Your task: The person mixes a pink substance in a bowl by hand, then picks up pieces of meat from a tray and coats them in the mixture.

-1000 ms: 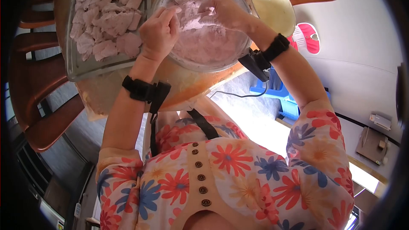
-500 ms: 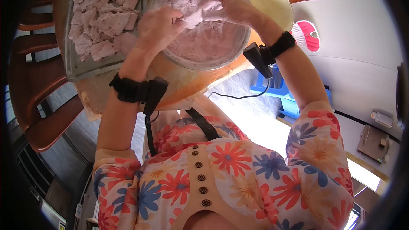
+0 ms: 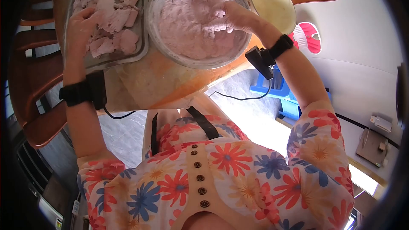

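On the left, a metal tray (image 3: 144,47) holds several flat, flour-coated pieces that look like raw meat. My left hand (image 3: 82,27) is over its left side, thumb and fingers closed on a floured slice of meat (image 3: 110,13) that rests on the other pieces. To the right stands a round, clear-sided bowl (image 3: 155,44) filled with pinkish, powdery floured pieces (image 3: 185,25). My right hand (image 3: 236,18) reaches into it from the right, fingers curled down against the contents. Whatever lies between those fingers is hidden.
A cream-coloured oval bowl or lid (image 3: 272,4) stands right of the bowl. Both vessels rest on a wooden table (image 3: 170,85) with a clear cover. Brown chairs (image 3: 36,72) line the left side. Blue plastic stools (image 3: 277,87) and a trailing cable (image 3: 243,98) are below right.
My left hand has moved left from the bowl to the tray, carrying the floured slice. My right hand has let go of that slice and lowered slightly into the bowl.
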`<state>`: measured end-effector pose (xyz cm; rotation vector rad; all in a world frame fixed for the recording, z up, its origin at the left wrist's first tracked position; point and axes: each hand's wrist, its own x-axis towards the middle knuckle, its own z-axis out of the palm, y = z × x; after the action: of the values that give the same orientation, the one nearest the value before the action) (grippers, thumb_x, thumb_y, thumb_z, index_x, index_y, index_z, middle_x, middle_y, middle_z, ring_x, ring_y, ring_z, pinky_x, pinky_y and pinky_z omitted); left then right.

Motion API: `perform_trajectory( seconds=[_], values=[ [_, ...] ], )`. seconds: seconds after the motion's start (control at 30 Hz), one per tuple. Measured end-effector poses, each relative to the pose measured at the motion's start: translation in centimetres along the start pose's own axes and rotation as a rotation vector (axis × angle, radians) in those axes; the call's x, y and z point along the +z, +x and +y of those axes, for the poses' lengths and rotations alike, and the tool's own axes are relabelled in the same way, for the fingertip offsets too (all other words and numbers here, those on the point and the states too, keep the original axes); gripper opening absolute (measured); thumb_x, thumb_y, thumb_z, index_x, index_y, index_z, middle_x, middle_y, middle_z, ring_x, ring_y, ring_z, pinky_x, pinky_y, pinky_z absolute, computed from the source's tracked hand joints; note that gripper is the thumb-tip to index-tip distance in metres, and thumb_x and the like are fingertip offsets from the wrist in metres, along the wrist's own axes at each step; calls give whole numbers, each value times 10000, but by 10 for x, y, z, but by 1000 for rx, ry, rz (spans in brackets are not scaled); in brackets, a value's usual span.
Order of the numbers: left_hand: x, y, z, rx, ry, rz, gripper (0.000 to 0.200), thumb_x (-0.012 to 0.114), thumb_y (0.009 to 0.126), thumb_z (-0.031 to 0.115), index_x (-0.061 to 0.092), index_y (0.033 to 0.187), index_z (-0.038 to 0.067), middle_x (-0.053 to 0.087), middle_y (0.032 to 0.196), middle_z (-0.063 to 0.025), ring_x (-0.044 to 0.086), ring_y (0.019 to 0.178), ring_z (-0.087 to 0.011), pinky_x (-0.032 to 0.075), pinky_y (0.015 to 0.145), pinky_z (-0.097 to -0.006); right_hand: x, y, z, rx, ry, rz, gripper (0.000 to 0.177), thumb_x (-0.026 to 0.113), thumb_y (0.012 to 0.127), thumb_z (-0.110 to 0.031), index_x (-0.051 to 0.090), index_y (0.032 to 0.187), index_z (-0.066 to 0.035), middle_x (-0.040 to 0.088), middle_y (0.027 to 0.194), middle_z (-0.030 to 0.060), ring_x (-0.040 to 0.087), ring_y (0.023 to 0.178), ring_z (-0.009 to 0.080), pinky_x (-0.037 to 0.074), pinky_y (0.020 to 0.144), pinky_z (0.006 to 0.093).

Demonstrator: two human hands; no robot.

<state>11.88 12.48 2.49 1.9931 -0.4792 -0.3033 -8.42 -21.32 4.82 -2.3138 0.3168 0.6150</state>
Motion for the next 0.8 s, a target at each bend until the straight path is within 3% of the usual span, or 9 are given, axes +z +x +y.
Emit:
perform_trajectory(
  seconds=[0.07, 0.23, 0.37, 0.43, 0.53, 0.57, 0.63, 0.73, 0.8],
  values=[
    [-12, 6, -16, 5, 126, -7, 282, 655, 761, 262, 655, 838, -8, 502, 643, 19, 432, 599, -63, 352, 525, -263, 0, 3, 2, 74, 192, -31, 293, 740, 740, -273, 622, 887, -49, 628, 820, 100, 606, 799, 221, 475, 710, 335],
    [-14, 1, -25, 10, 401, 153, 300, 633, 778, 286, 665, 924, 26, 543, 647, -26, 485, 592, -116, 395, 555, -288, 5, 14, 39, -403, -354, 342, 245, 673, 806, -285, 630, 897, -63, 625, 808, 108, 601, 798, 273, 484, 679, 364],
    [29, -7, -2, 52, 310, 385, 289, 619, 782, 270, 664, 1021, 115, 611, 679, -86, 587, 622, -217, 463, 600, -333, 17, 18, 44, -439, -495, 326, 206, 594, 860, -268, 631, 919, -74, 622, 830, 116, 587, 792, 324, 480, 676, 399],
    [73, -24, 30, 481, 319, 357, 229, 624, 767, 196, 668, 987, 151, 623, 725, -88, 613, 664, -267, 483, 606, -354, 33, 25, 43, -275, -606, 79, 212, 559, 866, -277, 631, 949, -95, 623, 863, 127, 583, 802, 342, 473, 673, 424],
    [132, -35, 52, 558, 231, 304, 191, 618, 749, 114, 662, 931, 150, 608, 749, -68, 603, 664, -278, 480, 581, -347, 36, 11, 14, -241, -775, -23, 212, 553, 843, -246, 616, 945, -72, 621, 886, 149, 584, 825, 352, 472, 698, 431],
    [146, -38, 52, 589, 239, 287, 169, 614, 748, 97, 654, 904, 146, 604, 760, -56, 598, 660, -275, 479, 571, -340, 44, 17, 17, -236, -773, -42, 212, 553, 843, -246, 616, 945, -72, 621, 886, 149, 584, 825, 352, 472, 698, 431],
    [160, -40, 46, 613, 230, 267, 149, 609, 747, 80, 646, 878, 142, 601, 771, -44, 593, 657, -271, 478, 560, -333, 56, 23, 20, -497, -466, 583, 212, 520, 799, -189, 624, 944, -74, 584, 1066, 168, 547, 1012, 348, 441, 853, 428],
    [157, -40, 45, 615, 214, 255, 124, 609, 749, 86, 634, 859, 137, 592, 761, -26, 592, 645, -249, 474, 539, -322, 43, 21, -6, -81, -381, 280, 244, 523, 787, -152, 604, 999, -65, 531, 1175, 168, 520, 1068, 336, 432, 883, 415],
    [156, -39, 44, 695, 306, 251, 111, 608, 748, 86, 622, 847, 134, 586, 755, -25, 591, 644, -247, 470, 530, -326, 49, 35, 26, -343, -488, 354, 243, 503, 796, -155, 607, 998, -68, 552, 1145, 168, 526, 1058, 337, 440, 867, 416]
  ],
)
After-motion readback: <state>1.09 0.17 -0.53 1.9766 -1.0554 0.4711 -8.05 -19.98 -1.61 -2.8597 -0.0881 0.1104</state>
